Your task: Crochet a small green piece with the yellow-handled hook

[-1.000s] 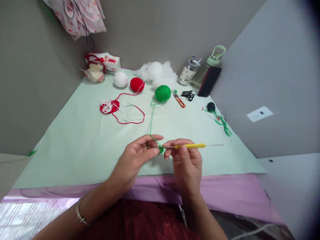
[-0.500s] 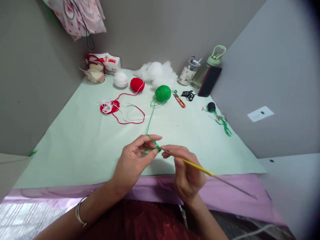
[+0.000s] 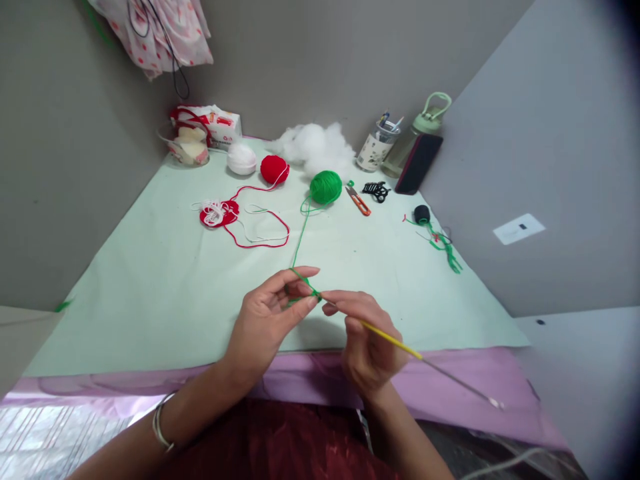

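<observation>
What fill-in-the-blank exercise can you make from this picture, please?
The right hand holds a hook whose handle is ____.
The left hand pinches a small piece of ____ yarn work.
Orange snips lie between the green ball and the ____ clip.

Missing words: yellow; green; black.

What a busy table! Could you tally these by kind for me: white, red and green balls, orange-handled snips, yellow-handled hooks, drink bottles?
Balls: 3 (white ball, red ball, green ball)
Snips: 1
Yellow-handled hook, in the right hand: 1
Drink bottle: 1
Total: 6
</observation>
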### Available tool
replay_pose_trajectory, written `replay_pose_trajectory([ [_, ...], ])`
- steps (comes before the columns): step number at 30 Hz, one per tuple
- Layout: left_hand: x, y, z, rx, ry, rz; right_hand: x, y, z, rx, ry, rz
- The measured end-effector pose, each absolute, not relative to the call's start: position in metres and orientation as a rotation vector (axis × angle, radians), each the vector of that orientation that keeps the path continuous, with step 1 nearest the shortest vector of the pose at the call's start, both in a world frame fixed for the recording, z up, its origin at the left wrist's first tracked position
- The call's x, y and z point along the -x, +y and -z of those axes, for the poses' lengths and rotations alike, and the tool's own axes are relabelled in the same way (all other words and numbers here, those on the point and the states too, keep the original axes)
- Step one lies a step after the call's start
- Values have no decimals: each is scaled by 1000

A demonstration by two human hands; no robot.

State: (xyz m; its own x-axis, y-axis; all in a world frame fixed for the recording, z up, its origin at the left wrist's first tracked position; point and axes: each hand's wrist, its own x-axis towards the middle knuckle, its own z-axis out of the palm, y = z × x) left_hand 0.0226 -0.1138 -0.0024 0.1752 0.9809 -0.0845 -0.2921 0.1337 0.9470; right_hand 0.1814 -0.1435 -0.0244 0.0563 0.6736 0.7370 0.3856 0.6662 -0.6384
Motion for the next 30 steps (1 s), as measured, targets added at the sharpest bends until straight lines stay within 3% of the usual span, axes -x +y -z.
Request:
replay_pose_trajectory([
  [5,-22,-110,3,-907,864,-1145,-182,-143,25,881,-1589,-224],
  [14,-26,-109,2,-649,703,-1000,-180,-154,36,1062,-1820,296],
  [20,-21,-105,-1,-508,627,-885,-184,-146,22,937,-1610,-182],
  [30,-19,-108,2,-901,783,-1036,-183,-143,16,862,-1117,-778],
])
